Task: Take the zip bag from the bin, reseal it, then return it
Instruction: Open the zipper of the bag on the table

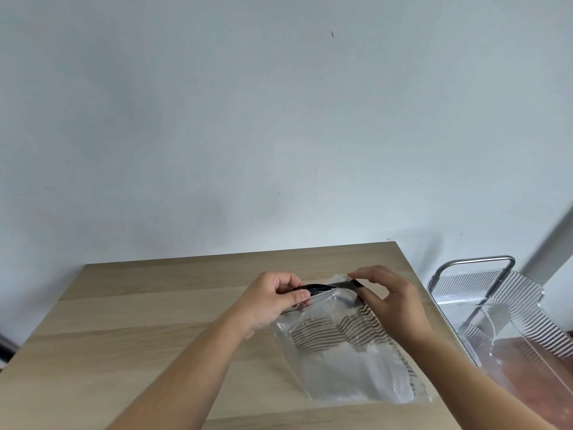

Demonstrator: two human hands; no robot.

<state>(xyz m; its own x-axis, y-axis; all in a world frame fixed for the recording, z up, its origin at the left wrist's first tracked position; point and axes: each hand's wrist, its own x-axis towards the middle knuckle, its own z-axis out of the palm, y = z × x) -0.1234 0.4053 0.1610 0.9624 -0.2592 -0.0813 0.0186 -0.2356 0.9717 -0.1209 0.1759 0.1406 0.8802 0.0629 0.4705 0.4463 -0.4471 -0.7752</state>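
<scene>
On the worktop, left of the bin, the bag lies lengthwise away from the person, its black zip end farthest, pinched there by both the left hand and the right hand.

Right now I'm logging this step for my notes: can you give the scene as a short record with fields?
surface: wooden table
zip bag: lying on the table, striped fabric inside
black zip strip: pinched at both ends
left hand: shut on strip
right hand: shut on strip
clear bin: right of table
</scene>
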